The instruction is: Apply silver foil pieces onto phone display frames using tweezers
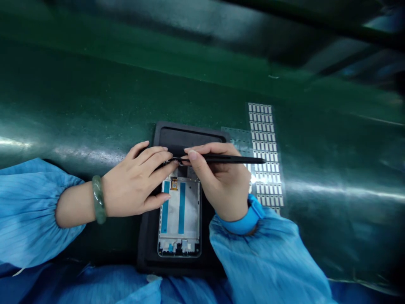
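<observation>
A phone frame (192,211) with a silvery inner plate and two blue strips lies in a black tray (190,134). A small gold-coloured flex connector (174,184) shows near its upper part. My right hand (223,179) pinches black tweezers (236,159), held almost level, with their tip pointing left over the frame's top end. My left hand (136,181) reaches in from the left with its fingers stretched out and its thumb apart. Its fingertips are at the frame's upper left, close to the tweezers' tip. The spot under those fingertips is hidden.
Right of the tray, a clear sheet with rows of small white stickers (264,145) lies on the green work surface (79,97). A part of the sheet without stickers (238,136) reaches toward the tray. Dark, blurred structures run along the back.
</observation>
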Demonstrator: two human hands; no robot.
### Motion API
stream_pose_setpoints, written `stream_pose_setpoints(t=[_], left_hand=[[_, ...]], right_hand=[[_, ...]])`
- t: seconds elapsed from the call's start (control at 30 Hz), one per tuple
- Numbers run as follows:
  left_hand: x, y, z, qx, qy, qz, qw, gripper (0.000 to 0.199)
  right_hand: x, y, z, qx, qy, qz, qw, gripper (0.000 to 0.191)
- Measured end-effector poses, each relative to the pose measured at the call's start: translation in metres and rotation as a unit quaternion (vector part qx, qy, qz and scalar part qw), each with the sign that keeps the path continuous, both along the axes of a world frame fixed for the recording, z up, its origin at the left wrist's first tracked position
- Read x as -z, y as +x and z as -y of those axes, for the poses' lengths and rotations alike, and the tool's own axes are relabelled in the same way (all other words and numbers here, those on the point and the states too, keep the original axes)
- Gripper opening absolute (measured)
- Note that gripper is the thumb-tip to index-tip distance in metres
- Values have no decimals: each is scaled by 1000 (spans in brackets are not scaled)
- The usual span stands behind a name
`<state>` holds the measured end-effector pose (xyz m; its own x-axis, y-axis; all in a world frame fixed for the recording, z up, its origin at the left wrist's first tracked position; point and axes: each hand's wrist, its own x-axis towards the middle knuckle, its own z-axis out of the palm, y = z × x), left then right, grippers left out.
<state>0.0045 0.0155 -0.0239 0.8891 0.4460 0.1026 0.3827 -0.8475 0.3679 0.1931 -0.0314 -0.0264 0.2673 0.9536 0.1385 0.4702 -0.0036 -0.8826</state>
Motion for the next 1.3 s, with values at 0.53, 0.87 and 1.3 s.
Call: stream_pose_setpoints(t=[0.53, 0.87, 1.3], left_hand=[[0, 0, -1, 3, 0, 1, 1000, 51], [1, 0, 0, 0, 2, -1, 1000, 52], [1, 1, -1, -4, 7, 10, 1000, 50]], right_hand=[[-1, 0, 2, 4, 9, 22, 1000, 8], [-1, -2, 2, 4, 18, 43, 999, 8], [-22, -6, -7, -30, 19, 193, 981, 10]])
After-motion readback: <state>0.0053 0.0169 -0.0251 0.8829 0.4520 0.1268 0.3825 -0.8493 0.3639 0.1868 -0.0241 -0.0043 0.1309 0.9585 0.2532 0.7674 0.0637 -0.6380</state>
